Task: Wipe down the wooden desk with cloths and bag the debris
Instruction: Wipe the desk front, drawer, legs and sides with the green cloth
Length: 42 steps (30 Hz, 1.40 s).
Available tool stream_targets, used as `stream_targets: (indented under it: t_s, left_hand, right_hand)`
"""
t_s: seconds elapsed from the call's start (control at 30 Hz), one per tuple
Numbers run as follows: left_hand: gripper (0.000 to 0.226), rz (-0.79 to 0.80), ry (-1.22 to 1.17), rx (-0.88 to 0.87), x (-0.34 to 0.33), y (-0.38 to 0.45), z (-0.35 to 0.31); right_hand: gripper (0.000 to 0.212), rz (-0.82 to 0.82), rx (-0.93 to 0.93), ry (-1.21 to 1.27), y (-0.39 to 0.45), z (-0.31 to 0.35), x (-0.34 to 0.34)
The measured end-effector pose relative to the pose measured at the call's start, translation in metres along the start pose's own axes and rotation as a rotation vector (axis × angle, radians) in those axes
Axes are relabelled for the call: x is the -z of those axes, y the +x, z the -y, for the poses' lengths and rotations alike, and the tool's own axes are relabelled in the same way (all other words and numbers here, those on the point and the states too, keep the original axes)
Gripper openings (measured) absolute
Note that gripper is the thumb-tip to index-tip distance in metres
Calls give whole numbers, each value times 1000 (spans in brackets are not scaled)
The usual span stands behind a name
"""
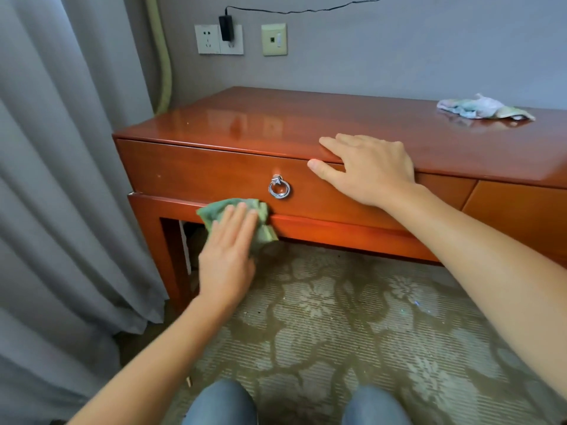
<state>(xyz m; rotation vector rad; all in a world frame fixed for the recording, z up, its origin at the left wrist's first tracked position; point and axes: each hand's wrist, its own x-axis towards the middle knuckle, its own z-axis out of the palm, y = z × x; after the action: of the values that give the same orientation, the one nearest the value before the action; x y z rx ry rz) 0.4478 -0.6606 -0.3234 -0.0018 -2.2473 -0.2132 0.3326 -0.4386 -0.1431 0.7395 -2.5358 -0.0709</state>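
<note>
A grey curtain (55, 179) hangs at the far left, reaching the floor beside the left end of the wooden desk (214, 173). On the wall above the desk's left end sit a white socket plate (208, 39) with a black adapter (226, 27) plugged in next to it, its cable running off to the right, and a cream wall plate (274, 39) just right of that.

The left hand (228, 256) lies flat with straight fingers held together, pressing a green cloth (242, 216) against the rail under the drawer front, near the desk's left leg. The cloth is bunched, part of it hanging below the rail. Just above and right of the cloth, a silver ring pull (278, 188) hangs on the drawer front, apart from both hands.

The right hand (368, 167) rests open on the front edge of the tabletop (306, 118), fingers spread over the glossy surface and thumb lying down on the drawer front; it grips nothing.

Toward the back right of the tabletop, well apart from both hands, lies a crumpled pale cloth (481, 107) with light green and white patches.

Below, a patterned floral carpet (352, 317) with small dark specks covers the floor, and two knees in blue jeans (221, 403) show at the bottom.
</note>
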Motion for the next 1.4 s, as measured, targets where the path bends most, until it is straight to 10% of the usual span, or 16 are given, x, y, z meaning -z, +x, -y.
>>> stream_targets:
  t_s: [0.27, 0.53, 0.7, 1.1, 1.4]
  left_hand:
    - [50, 74, -80, -429, -25, 11, -103]
    - [37, -308, -55, -403, -32, 66, -142]
    - [58, -141, 55, -740, -78, 75, -169]
    - [93, -146, 76, -336, -54, 69, -116]
    - [72, -71, 68, -653, -47, 101, -141]
  right_hand:
    - [66, 198, -19, 203, 6, -15, 11]
    - [71, 310, -207, 627, 18, -77, 7]
    - [67, 234, -258, 801, 16, -89, 8]
    - [67, 265, -216, 612, 20, -78, 2]
    - [77, 235, -299, 857, 21, -87, 6]
